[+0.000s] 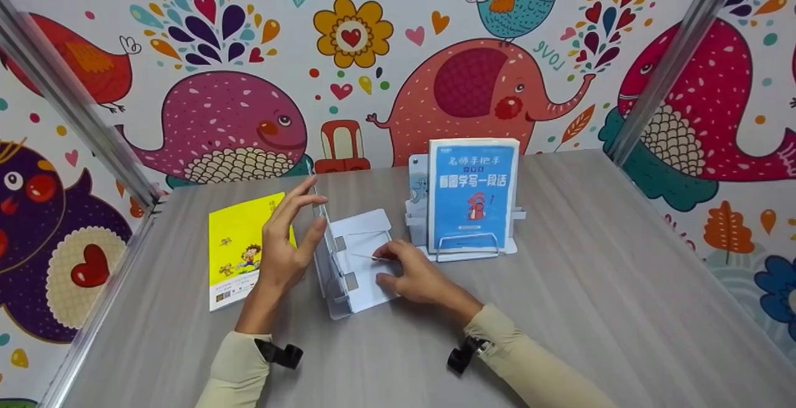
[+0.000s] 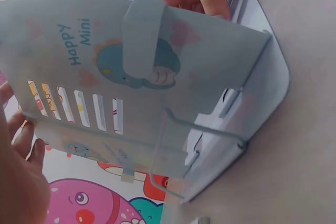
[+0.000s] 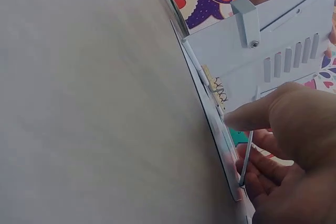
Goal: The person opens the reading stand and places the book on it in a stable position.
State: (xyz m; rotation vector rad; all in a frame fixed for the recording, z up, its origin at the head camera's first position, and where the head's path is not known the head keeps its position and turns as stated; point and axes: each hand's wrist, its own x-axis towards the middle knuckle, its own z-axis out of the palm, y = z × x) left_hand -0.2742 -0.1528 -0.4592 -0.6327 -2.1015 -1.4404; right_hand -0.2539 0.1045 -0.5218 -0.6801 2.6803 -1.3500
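Observation:
A white metal book stand (image 1: 368, 243) stands on the table, its back panel (image 2: 113, 69) raised from the base and printed with a blue cartoon animal and "Happy Mini". My left hand (image 1: 289, 234) is at the panel's upper part, fingers mostly straight, fingertips along the edge. Low behind the panel, my right hand (image 1: 416, 274) pinches a thin wire support rod (image 3: 247, 156) between thumb and curled fingers, just over the base. A wire page holder (image 2: 157, 156) sticks out from the stand's front.
Left of the stand lies a yellow book (image 1: 239, 234). At the back right, a blue-covered book (image 1: 472, 209) stands upright on a second bookstand (image 1: 418, 212), behind its wire holder. A patterned wall (image 1: 249, 128) borders the table (image 1: 591, 308).

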